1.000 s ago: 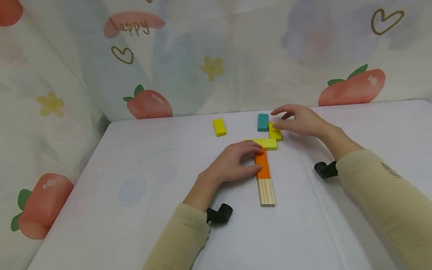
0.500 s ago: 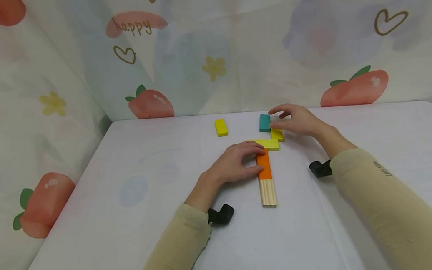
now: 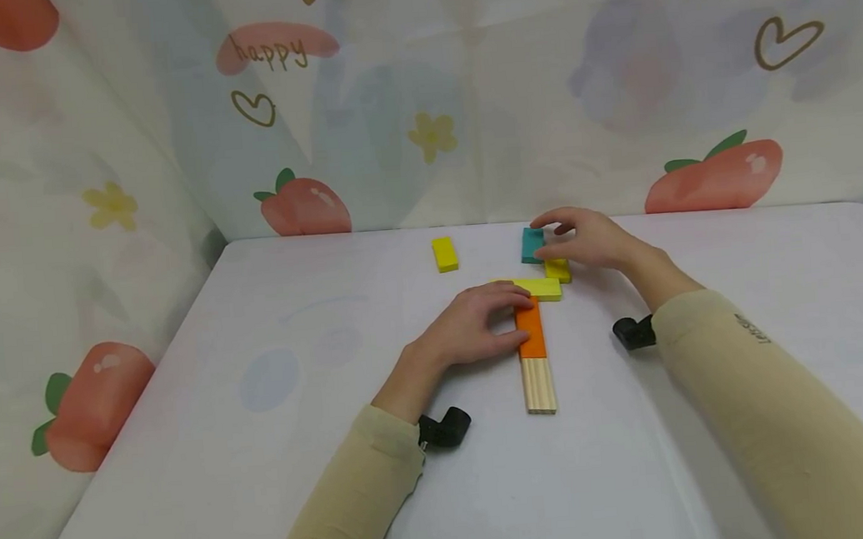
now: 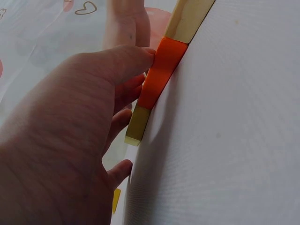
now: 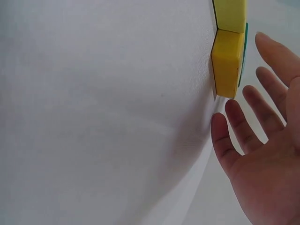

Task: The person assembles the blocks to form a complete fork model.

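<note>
My left hand (image 3: pixel 473 327) rests beside the orange block (image 3: pixel 532 333), thumb tip against its edge and fingertips near its far end. A plain wooden block (image 3: pixel 539 385) adjoins the near end of the orange one. Across the far end lies a yellow-green block (image 3: pixel 544 289). Behind its right end is a yellow block (image 3: pixel 558 271), partly covered by my right hand (image 3: pixel 587 238) in the head view. That hand hovers around the right side of the teal block (image 3: pixel 531 247), its fingers spread; contact is hard to tell. In the right wrist view, its fingers stand apart from the yellow block (image 5: pixel 227 61).
Another yellow block (image 3: pixel 445 254) lies alone farther left, toward the back of the white-covered table (image 3: pixel 266 481). A patterned cloth (image 3: pixel 509 89) hangs right behind the table's far edge. Dark wrist cameras (image 3: pixel 446 427) stick out from both sleeves.
My right hand has moved slightly left, from beside the yellow block to over the teal block's right side. The left hand stays at the orange block. The blocks keep their arrangement.
</note>
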`<state>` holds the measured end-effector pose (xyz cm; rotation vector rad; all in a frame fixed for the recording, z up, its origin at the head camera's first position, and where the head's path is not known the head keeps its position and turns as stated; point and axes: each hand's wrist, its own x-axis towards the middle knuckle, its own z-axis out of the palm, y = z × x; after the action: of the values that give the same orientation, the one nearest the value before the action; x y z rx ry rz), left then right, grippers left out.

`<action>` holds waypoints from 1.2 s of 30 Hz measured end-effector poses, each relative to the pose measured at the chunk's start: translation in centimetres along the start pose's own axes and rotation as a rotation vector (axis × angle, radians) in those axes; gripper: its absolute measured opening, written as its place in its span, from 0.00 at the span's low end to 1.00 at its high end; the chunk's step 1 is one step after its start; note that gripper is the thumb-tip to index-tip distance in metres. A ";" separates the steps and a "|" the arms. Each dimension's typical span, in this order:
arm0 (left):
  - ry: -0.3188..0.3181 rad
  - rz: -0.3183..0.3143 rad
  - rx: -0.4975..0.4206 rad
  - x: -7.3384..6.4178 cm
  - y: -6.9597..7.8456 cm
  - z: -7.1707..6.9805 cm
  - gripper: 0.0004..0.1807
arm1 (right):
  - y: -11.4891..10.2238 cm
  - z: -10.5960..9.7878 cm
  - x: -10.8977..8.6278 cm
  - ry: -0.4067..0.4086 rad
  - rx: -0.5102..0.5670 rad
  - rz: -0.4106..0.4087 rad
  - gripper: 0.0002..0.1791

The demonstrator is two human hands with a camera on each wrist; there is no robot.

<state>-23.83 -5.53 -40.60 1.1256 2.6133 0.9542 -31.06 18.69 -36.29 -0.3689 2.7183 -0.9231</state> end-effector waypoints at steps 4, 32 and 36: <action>0.002 0.000 0.007 0.1 0.1 0.0 0.21 | 0.0 0.0 0.2 -0.006 -0.001 -0.013 0.32; 0.007 0.015 0.003 -0.1 0.0 -0.1 0.20 | 0.1 0.8 0.8 -0.003 -0.016 -0.037 0.26; 0.007 0.019 -0.001 0.0 0.0 0.0 0.20 | 0.0 0.8 0.8 0.000 -0.020 -0.038 0.27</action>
<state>-23.84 -5.59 -40.59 1.1515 2.6125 0.9646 -31.57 17.96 -37.01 -0.4262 2.7311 -0.9056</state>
